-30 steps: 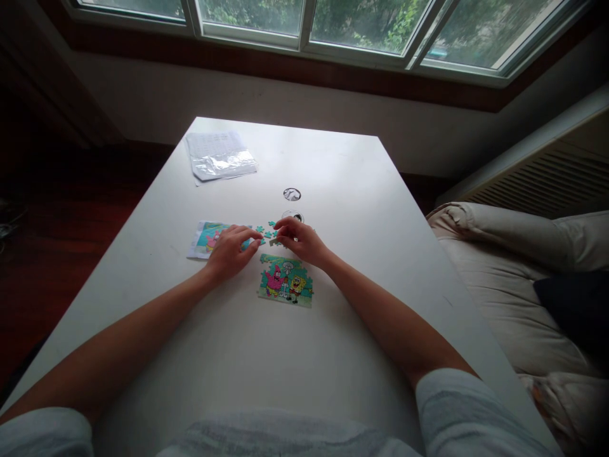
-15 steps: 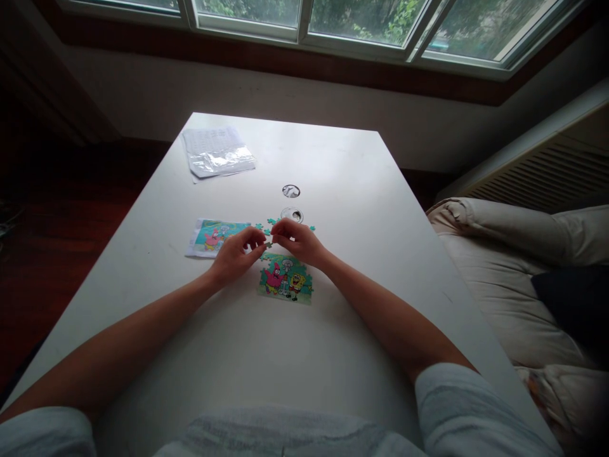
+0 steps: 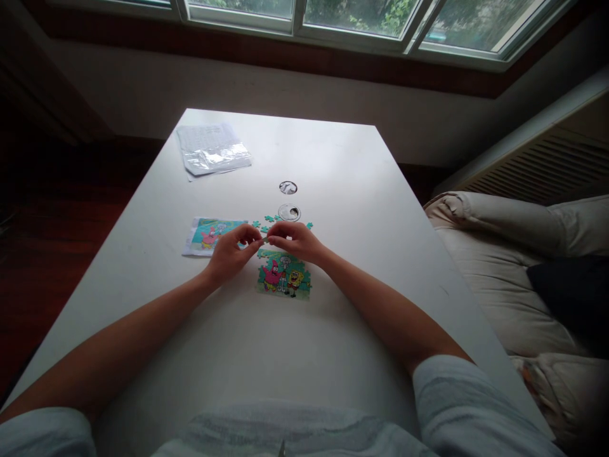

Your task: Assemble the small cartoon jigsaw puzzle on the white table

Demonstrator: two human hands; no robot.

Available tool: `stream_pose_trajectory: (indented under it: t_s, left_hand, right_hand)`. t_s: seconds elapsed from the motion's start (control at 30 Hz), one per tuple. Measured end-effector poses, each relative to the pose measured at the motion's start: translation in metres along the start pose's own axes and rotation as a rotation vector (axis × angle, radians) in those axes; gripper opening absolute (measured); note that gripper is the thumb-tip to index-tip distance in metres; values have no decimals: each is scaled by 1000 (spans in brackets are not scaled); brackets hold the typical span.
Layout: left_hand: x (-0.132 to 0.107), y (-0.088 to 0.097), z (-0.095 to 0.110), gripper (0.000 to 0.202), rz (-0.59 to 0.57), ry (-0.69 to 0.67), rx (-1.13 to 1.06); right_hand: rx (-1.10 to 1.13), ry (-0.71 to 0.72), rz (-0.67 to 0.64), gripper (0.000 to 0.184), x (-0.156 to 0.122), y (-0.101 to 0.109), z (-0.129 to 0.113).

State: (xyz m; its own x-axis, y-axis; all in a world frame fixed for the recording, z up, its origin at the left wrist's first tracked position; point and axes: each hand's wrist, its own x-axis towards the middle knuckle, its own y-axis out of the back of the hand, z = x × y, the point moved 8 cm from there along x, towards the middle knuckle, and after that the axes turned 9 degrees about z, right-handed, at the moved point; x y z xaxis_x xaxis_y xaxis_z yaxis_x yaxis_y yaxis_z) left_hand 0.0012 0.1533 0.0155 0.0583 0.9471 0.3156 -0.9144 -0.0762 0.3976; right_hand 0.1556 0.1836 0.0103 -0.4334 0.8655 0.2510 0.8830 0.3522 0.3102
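Between the fingertips of both hands is a small puzzle piece [image 3: 265, 239], mostly covered by the fingers. My left hand [image 3: 233, 249] pinches it from the left and my right hand [image 3: 295, 241] from the right. Just below them lies a partly joined jigsaw puzzle [image 3: 283, 277] with a pink starfish, a tall pale figure and a yellow sponge character. Several loose teal puzzle pieces [image 3: 269, 219] are scattered beyond the fingers. A picture sheet [image 3: 200, 236] with the same cartoon figures lies left of the puzzle, partly behind my left hand.
The white table [image 3: 333, 171] carries papers in a clear plastic sleeve [image 3: 214, 150] at its far left. Two round cut-outs, a nearer one [image 3: 289, 212] and a farther one [image 3: 288, 188], sit in the tabletop. A beige padded seat [image 3: 490, 279] stands along the right side.
My hands have drawn slightly closer together around the puzzle piece, which shows less now. The whole view has shifted a little. The joined puzzle looks the same.
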Motion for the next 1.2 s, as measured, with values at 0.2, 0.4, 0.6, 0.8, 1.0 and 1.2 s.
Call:
stream_pose_trajectory:
  t_s: [0.2,0.4,0.6,0.8,1.0,1.2]
  left_hand:
    - [1,2,0,20,37,20,-53]
    - [0,2,1,17,36,19,-80]
    - [-1,3,-1,18,47,25,-91]
    - [-1,2,-1,19,44,27,-94]
    - [-1,0,0,19,26,17,-64]
    - [-2,-2,6,21,-60,28,-4]
  right_hand:
    - [35,5,-16,26,-1,-1,-1]
    - [62,-14,-7,24,-1,0,0]
    - [115,-33,-15,22,0,-2,7]
    - [106,-29,6,24,0,2,5]
    - [44,-12,5,29,0,1,1]
    - [-20,-16,33,28,0,2,4]
